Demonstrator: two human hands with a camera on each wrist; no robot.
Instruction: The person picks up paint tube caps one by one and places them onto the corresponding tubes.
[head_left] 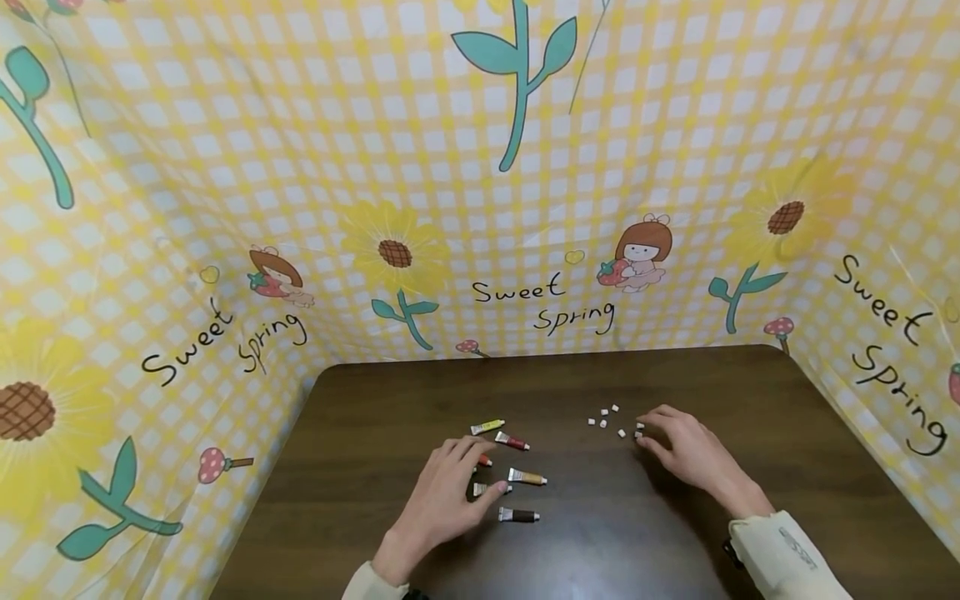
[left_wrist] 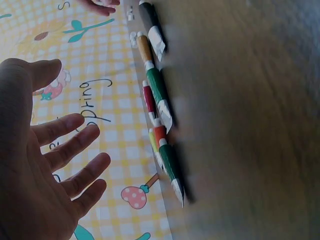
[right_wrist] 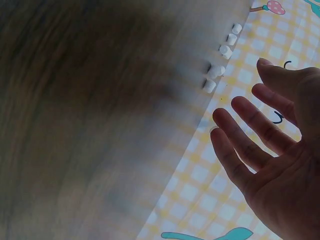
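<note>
My left hand (head_left: 448,487), its fingers spread and holding nothing, is over a group of small paint tubes. Among them are a yellow tube (head_left: 487,427), a dark red tube (head_left: 513,442), an ochre tube (head_left: 528,477) and a black tube (head_left: 519,516). An orange-red tube (left_wrist: 159,131) and green tubes (left_wrist: 157,84) show in the left wrist view; the hand partly covers tubes in the head view. My right hand (head_left: 693,450) has loosely bent fingers beside several small white pieces (head_left: 603,424), perhaps caps. Nothing is visible in its palm in the right wrist view.
A dark brown wooden table (head_left: 600,550) with rounded far corners carries everything. A yellow checked cloth (head_left: 465,192) with sunflowers and "Sweet Spring" lettering stands behind it and along both sides.
</note>
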